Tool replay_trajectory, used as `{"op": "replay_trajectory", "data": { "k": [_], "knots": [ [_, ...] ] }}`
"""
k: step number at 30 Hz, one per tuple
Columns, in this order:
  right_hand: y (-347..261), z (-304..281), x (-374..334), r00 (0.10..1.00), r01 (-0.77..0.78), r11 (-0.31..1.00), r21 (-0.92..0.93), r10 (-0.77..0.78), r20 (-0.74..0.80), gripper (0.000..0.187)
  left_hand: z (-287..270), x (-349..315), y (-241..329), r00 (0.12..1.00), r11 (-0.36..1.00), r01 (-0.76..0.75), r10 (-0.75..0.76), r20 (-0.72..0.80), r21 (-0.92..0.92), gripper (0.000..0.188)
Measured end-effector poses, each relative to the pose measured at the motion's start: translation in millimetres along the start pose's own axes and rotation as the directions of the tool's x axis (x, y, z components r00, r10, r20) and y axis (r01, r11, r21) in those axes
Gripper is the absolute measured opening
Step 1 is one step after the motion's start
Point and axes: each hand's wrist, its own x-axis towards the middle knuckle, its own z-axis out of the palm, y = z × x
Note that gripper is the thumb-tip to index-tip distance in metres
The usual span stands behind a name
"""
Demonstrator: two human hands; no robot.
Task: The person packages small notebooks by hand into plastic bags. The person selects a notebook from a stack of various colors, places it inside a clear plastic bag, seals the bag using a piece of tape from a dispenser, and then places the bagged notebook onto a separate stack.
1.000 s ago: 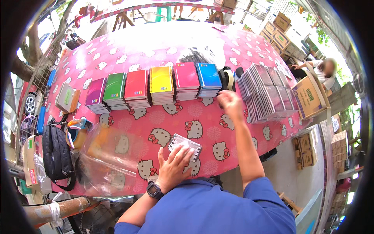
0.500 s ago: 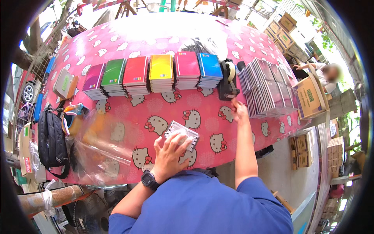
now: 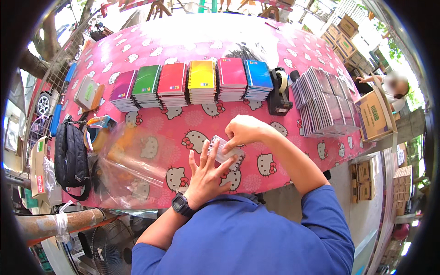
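Note:
A small stack of spiral-bound notebooks (image 3: pixel 238 160), which looks wrapped in clear plastic, lies on the pink cat-print tablecloth (image 3: pixel 192 119) close to my body. My left hand (image 3: pixel 206 176) rests over its left side, fingers spread and flat against it. Over the top of the stack, my right hand (image 3: pixel 245 131) is curled, with its fingertips pressed down at the upper edge; whatever is pinched there is too small to see. A black tape dispenser (image 3: pixel 279 94) with a pale roll stands beyond my right hand.
Notebook stacks in purple, green, red, yellow (image 3: pixel 201 75), pink and blue form a row across the table. Wrapped notebook packs (image 3: pixel 321 103) are piled at right. Clear plastic (image 3: pixel 130 169) and a black bag (image 3: pixel 71 158) lie at left. A person (image 3: pixel 394 89) is beyond a carton (image 3: pixel 373 117).
My right hand has moved from the tape dispenser back left to the notebook stack. My left hand has stayed on the stack, with its fingers spread wider. The whole view has shifted slightly.

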Motion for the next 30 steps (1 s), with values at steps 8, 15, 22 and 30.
{"op": "replay_trajectory", "data": {
  "k": [8, 15, 22, 30],
  "knots": [
    [13, 4, 8, 0.999, 0.021, 1.000, 0.003, -0.021, -0.032, 0.047, -13, 34, -4, 0.988, 0.986, -0.118, 0.104, 0.117, 0.121, 0.080],
    [47, 35, 15, 0.975, 0.092, 0.717, 0.691, -0.204, 0.082, 0.031, -10, 28, -9, 0.984, 0.987, -0.108, 0.089, 0.157, 0.116, 0.085],
    [65, 141, 15, 0.846, 0.050, 0.632, 0.773, 0.384, -0.369, 0.037, -11, 45, -26, 0.920, 0.875, -0.391, 0.376, 0.108, 0.285, 0.092],
    [-20, 118, -76, 0.311, -0.061, 0.963, 0.264, 0.270, -0.911, 0.080, -6, 114, -8, 0.962, 0.774, 0.206, -0.272, -0.021, -0.599, 0.087]
  ]
}}
